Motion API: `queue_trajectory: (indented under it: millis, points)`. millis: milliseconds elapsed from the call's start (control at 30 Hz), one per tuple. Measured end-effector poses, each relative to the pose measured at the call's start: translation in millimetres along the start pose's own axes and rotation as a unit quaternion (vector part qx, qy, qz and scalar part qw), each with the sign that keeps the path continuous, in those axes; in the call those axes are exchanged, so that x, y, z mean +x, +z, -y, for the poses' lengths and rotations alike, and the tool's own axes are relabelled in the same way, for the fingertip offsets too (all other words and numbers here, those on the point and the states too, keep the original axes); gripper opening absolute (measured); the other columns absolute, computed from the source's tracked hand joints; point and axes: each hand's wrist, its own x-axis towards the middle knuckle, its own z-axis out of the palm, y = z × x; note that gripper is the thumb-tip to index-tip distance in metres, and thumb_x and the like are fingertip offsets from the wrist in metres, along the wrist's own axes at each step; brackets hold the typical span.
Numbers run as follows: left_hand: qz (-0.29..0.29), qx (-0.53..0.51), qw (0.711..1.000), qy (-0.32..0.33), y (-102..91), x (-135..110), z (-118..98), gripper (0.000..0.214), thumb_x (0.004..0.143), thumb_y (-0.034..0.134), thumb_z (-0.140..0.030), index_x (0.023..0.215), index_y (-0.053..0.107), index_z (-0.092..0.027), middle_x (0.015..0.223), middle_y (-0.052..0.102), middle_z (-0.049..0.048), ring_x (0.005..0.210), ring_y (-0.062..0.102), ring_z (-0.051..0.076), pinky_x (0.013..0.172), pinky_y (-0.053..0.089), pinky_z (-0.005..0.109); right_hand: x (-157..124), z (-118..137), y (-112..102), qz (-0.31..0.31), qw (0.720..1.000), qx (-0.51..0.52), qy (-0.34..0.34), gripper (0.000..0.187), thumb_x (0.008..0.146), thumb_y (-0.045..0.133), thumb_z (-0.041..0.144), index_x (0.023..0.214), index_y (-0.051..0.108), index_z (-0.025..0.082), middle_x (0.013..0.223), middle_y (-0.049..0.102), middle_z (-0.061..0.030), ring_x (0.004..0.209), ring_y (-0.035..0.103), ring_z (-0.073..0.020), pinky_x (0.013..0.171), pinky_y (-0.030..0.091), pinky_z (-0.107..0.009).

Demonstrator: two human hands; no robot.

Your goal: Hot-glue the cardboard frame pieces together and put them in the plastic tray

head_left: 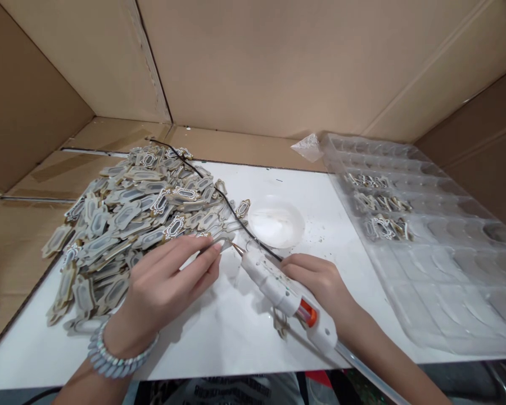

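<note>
My left hand (pixel 175 275), with a coiled beaded bracelet at the wrist, pinches a small frame-shaped plaque (pixel 222 243) between thumb and fingers. Closed round the far side of a white glue gun (pixel 270 281) is my right hand (pixel 312 273), partly hidden by it. The gun has an orange part and a clear rod out the back. Its thin metal tip is at the plaque's right end; I cannot tell whether they touch. Beside my left hand spreads a pile of similar plaques (pixel 126 214), grey-backed, several showing white scrolled fronts. Below the gun lies a small metallic piece (pixel 280 323).
A shallow white dish (pixel 276 222) stands behind the gun. A black cord (pixel 227 203) crosses the pile toward my right hand. At right, a clear compartment tray (pixel 425 281) holds plaques in several cells. Cardboard walls (pixel 278 67) enclose the white board; a clear plastic piece (pixel 307 147) lies behind.
</note>
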Motion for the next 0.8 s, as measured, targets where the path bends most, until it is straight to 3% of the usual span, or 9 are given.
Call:
queue_trajectory:
  millis: [300, 433, 633, 800]
  points:
    - [-0.009, -0.004, 1.000, 0.001, 0.0, 2, 1, 0.020, 0.075, 0.073, -0.011, 0.090, 0.069, -0.023, 0.081, 0.076, 0.0020, 0.070, 0.072, 0.016, 0.072, 0.062, 0.027, 2, 2, -4, -0.004, 1.000, -0.003, 0.012, 0.013, 0.083, 0.054, 0.017, 0.072, 0.060, 0.019, 0.073, 0.063, -0.0047, 0.062, 0.058, -0.0164, 0.055, 0.045, -0.026]
    - [-0.007, -0.022, 1.000, -0.006, -0.1, 3, -2, 0.017, 0.075, 0.074, -0.010, 0.087, 0.069, -0.021, 0.081, 0.076, 0.0031, 0.070, 0.072, 0.016, 0.070, 0.062, 0.027, 3, 0, -2, -0.038, 0.999, 0.008, 0.026, 0.012, 0.080, 0.055, 0.019, 0.068, 0.057, 0.019, 0.072, 0.061, -0.0040, 0.060, 0.057, -0.0159, 0.053, 0.043, -0.027]
    - [0.015, -0.182, 0.980, -0.079, -1.0, 12, -17, 0.016, 0.080, 0.069, -0.014, 0.094, 0.067, -0.021, 0.083, 0.076, 0.0011, 0.072, 0.072, 0.012, 0.070, 0.060, 0.021, 6, -1, 0, -0.133, 0.979, 0.126, 0.092, 0.011, 0.083, 0.060, 0.025, 0.073, 0.058, 0.021, 0.074, 0.062, -0.0020, 0.059, 0.057, -0.0149, 0.050, 0.045, -0.027]
    - [0.016, -0.259, 0.955, -0.145, 6.6, 14, -38, 0.029, 0.078, 0.073, -0.023, 0.105, 0.061, -0.023, 0.082, 0.075, -0.0014, 0.069, 0.072, 0.013, 0.065, 0.059, 0.020, 6, 9, -9, -0.087, 0.952, 0.241, 0.170, 0.029, 0.080, 0.070, 0.044, 0.098, 0.066, 0.023, 0.075, 0.065, -0.0025, 0.060, 0.061, -0.0188, 0.052, 0.054, -0.032]
